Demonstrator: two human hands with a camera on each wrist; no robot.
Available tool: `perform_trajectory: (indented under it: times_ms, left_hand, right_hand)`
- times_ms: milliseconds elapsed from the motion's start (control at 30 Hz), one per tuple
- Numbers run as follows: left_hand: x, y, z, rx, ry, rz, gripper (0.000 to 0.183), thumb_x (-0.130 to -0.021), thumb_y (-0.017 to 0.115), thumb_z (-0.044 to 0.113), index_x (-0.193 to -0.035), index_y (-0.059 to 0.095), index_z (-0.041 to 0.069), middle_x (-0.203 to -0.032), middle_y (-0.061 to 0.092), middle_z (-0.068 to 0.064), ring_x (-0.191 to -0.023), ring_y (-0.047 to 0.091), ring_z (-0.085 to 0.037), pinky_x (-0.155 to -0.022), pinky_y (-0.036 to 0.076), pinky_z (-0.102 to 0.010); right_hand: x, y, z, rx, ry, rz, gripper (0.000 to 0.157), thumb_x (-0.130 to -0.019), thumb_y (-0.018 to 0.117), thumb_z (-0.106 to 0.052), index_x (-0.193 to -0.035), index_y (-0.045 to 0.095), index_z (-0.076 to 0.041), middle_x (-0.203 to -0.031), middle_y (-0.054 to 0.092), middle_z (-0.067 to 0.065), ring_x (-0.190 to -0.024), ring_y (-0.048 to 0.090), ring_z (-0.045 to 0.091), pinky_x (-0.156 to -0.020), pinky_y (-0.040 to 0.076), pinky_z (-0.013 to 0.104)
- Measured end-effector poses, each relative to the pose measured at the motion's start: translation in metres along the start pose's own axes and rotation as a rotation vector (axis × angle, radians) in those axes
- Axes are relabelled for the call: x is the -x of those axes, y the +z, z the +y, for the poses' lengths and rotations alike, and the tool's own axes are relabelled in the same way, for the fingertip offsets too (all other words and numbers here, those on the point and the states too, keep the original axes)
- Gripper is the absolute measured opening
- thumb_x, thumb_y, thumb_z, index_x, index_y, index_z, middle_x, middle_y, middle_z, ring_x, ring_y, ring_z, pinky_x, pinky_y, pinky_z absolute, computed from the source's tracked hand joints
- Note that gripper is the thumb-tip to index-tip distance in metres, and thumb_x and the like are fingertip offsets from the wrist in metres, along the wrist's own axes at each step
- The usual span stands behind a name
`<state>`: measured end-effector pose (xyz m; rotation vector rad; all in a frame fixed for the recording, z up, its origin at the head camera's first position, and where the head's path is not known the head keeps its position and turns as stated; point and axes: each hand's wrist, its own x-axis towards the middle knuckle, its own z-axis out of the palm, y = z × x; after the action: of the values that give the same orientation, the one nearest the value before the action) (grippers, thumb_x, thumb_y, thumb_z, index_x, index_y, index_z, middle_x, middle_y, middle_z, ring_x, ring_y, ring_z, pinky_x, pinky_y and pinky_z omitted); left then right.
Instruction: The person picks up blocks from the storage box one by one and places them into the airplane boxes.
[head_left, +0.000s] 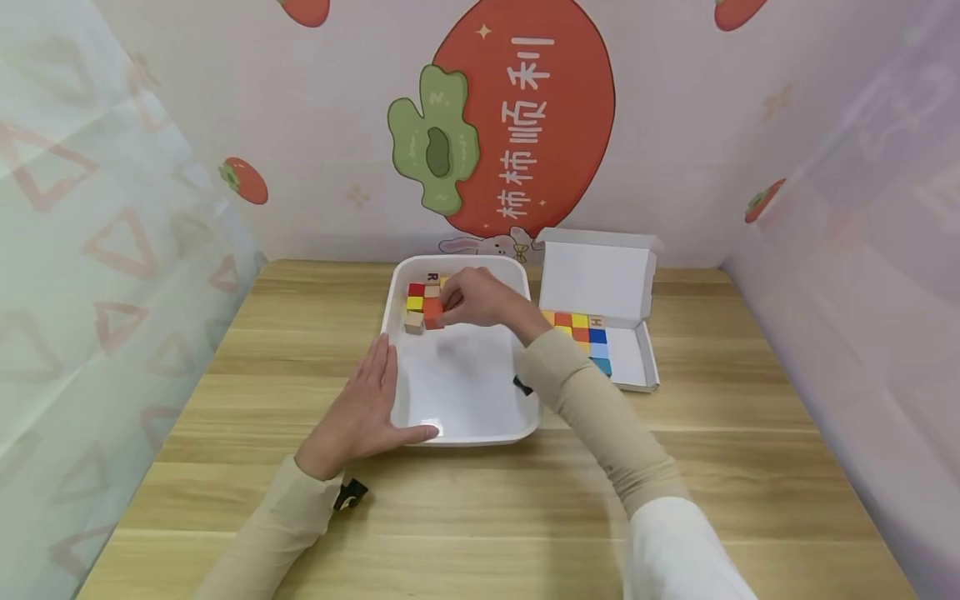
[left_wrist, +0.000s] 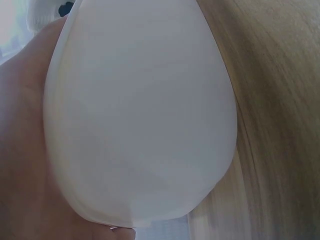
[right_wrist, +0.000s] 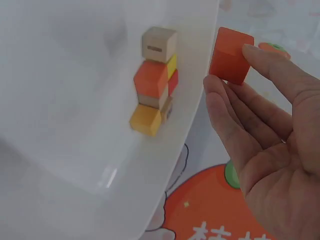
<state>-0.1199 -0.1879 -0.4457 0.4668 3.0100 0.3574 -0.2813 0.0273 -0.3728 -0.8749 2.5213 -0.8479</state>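
Observation:
My right hand point(head_left: 480, 297) reaches over the far left part of a white tray point(head_left: 461, 439). In the right wrist view, its thumb and fingertips pinch an orange-red cube point(right_wrist: 230, 57). Just below lies a cluster of wooden cubes in the tray: a red one point(head_left: 416, 290), a yellow one point(head_left: 415, 303), a plain wood one point(head_left: 414, 322) and a letter cube point(head_left: 432, 277) among them. With fingers straight, my left hand point(head_left: 360, 412) rests against the tray's near left corner, its thumb across the front rim. The tray wall point(left_wrist: 140, 115) fills the left wrist view.
Right of the tray stands an open white box point(head_left: 637, 358) with its lid raised, holding several coloured cubes point(head_left: 581, 321). My right forearm passes over the tray's right rim and partly hides the box. Behind the wooden table point(head_left: 300, 333) hangs a printed cloth point(head_left: 322, 167).

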Motion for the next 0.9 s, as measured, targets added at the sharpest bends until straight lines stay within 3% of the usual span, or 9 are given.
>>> perform_trajectory:
  times_ms: [267,433,667,900]
  left_hand:
    - [0.000,-0.001,-0.001,-0.014,-0.006,0.004,0.139,-0.062,0.040,0.097,-0.154,0.003,-0.001,-0.164,-0.008,-0.017,-0.153,-0.003,-0.033,-0.123,0.014,-0.051]
    - [0.000,0.000,-0.001,-0.007,-0.004,-0.002,0.139,-0.063,0.041,0.097,-0.154,0.004,-0.001,-0.164,-0.008,-0.017,-0.153,-0.003,-0.033,-0.124,0.014,-0.051]
    - [0.001,-0.002,-0.002,-0.009,-0.003,0.000,0.139,-0.063,0.040,0.097,-0.154,0.004,-0.002,-0.163,-0.009,-0.017,-0.153,-0.002,-0.032,-0.123,0.015,-0.051]
    - [0.000,-0.001,0.000,-0.008,-0.004,-0.014,0.139,-0.063,0.039,0.097,-0.154,0.001,-0.001,-0.163,-0.011,-0.016,-0.153,-0.004,-0.032,-0.124,0.013,-0.050]
  right_hand:
    - [0.054,-0.038,0.026,0.035,0.028,0.042,0.030,-0.082,0.077,-0.035,-0.108,0.072,-0.022,-0.099,0.070,-0.007,-0.089,0.067,0.010,-0.081,0.059,0.028]
    - [0.098,-0.056,0.055,0.014,0.119,0.071,0.032,-0.080,0.078,-0.036,-0.110,0.071,-0.025,-0.103,0.072,-0.006,-0.093,0.069,0.012,-0.083,0.060,0.033]
    - [0.152,-0.083,0.103,0.073,0.224,0.162,0.031,-0.081,0.078,-0.034,-0.109,0.073,-0.022,-0.105,0.074,-0.001,-0.094,0.070,0.016,-0.084,0.060,0.037]
    - [0.190,-0.101,0.145,0.096,0.344,0.213,0.032,-0.085,0.074,-0.032,-0.112,0.072,-0.014,-0.107,0.073,0.008,-0.096,0.064,0.024,-0.082,0.057,0.039]
